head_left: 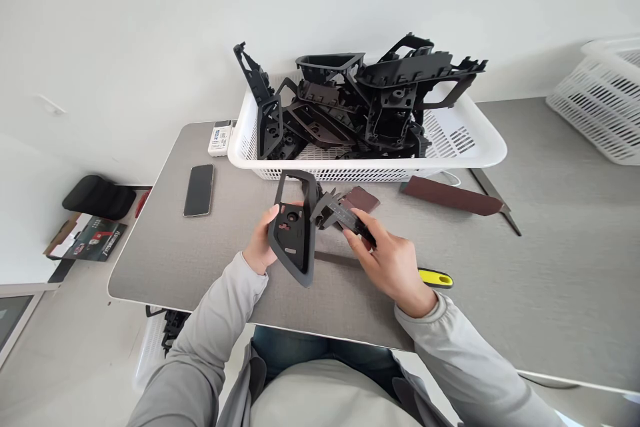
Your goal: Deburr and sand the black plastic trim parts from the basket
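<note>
My left hand (261, 240) grips a black plastic trim frame (295, 230) by its left side, tilted up above the table. In my right hand (387, 257) is a dark caliper (343, 213), its jaws at the right edge of the frame. Whether the jaws touch the plastic I cannot tell. Beneath the right hand lies a file with a yellow and black handle (435, 277), its blade partly covered. A brown piece of sandpaper (361, 199) rests on the table behind the caliper.
A white basket (367, 163) heaped with black plastic parts (395, 90) stands at the back. Right of centre are a brown sanding strip (453, 197) and another file (510, 219). A phone (199, 190) and a small white box (220, 138) lie left; another basket (600, 100) stands far right.
</note>
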The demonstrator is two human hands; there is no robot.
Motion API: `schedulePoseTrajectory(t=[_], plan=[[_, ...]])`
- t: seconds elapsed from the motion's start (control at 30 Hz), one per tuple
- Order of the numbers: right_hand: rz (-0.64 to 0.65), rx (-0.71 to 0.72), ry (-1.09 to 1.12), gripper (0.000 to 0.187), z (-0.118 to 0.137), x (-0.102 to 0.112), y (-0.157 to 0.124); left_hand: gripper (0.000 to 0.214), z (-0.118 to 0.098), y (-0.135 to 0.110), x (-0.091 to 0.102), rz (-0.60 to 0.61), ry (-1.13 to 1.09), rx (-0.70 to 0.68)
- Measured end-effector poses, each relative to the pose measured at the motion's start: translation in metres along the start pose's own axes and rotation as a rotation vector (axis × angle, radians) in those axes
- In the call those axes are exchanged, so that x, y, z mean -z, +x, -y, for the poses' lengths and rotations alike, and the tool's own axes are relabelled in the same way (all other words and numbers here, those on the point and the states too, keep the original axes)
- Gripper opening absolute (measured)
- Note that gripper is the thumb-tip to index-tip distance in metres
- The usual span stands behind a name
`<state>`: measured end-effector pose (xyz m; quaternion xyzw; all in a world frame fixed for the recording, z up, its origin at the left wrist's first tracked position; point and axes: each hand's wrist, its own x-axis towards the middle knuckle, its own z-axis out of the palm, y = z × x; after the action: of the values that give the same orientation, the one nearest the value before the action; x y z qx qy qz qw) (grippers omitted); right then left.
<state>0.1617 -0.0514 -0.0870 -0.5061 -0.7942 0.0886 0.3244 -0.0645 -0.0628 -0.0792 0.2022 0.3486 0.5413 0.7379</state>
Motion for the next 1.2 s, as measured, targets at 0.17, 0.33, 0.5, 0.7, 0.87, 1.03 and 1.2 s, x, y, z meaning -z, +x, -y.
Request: schedulePoseTrajectory(t=[0.17, 0.33, 0.5, 0.7, 0.87, 1.03, 1.2], plan=[[-0.015, -0.056, 0.060, 0.043, 0.001, 0.002, 0.000, 0.042, 0.011, 0.006, 0.010, -0.138, -0.008, -0.216], [-0.037, -0.044, 0.055, 0.041, 0.001, 0.003, 0.000, 0.065, 0.014, 0.006, -0.002, -0.094, 0.109, -0.371], [-0.017, -0.023, -0.023, 0.044, 0.000, 0.002, 0.000, 0.065, 0.020, 0.004, -0.005, -0.199, 0.269, -0.518], [0.001, 0.012, -0.070, 0.048, -0.003, -0.001, -0.003, 0.074, 0.023, 0.003, 0.005, -0.365, 0.341, -0.616], [-0.036, 0.072, -0.116, 0.055, -0.005, -0.003, -0.003, 0.072, 0.023, 0.001, 0.009, -0.364, 0.396, -0.606], [-0.031, 0.042, -0.080, 0.057, -0.004, -0.001, -0.004, 0.068, 0.023, 0.001, 0.007, -0.309, 0.411, -0.609], [-0.008, -0.015, -0.042, 0.059, -0.006, 0.002, -0.004, 0.076, 0.024, 0.004, 0.004, -0.324, 0.386, -0.662]])
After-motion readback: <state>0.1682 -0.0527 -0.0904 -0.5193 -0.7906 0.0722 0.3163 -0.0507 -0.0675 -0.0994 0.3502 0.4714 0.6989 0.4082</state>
